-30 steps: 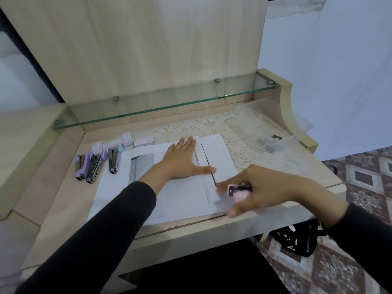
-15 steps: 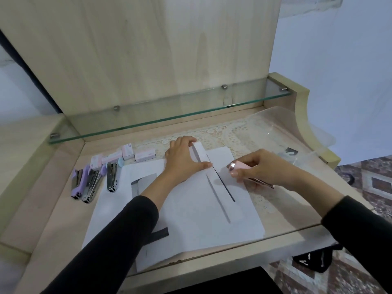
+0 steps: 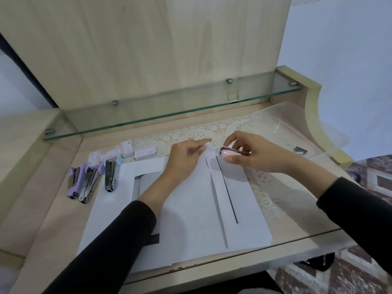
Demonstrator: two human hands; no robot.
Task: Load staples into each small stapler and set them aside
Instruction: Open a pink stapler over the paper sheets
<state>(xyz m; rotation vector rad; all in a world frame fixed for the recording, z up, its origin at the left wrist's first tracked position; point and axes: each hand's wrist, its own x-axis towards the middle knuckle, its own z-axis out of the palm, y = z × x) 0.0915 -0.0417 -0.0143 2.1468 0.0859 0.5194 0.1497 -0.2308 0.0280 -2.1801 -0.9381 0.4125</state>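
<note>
A pink small stapler (image 3: 230, 154), dark metal along its top, is gripped in the right hand (image 3: 254, 154) at 1 o'clock, off the worktop. At 9 o'clock a purple stapler (image 3: 74, 181), a purple-and-silver stapler (image 3: 90, 184) and a blue-tipped silver stapler (image 3: 110, 176) lie side by side. Four pink staple boxes (image 3: 126, 148) sit just behind them.

Probably a home: wooden desk (image 3: 53, 209), lace mat (image 3: 263, 187), patterned floor tiles (image 3: 377, 175).

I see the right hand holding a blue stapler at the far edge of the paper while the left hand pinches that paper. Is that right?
Not quite. The head view shows the stapler in the right hand is pink, not blue. The left hand does pinch the paper at its far edge.
</note>
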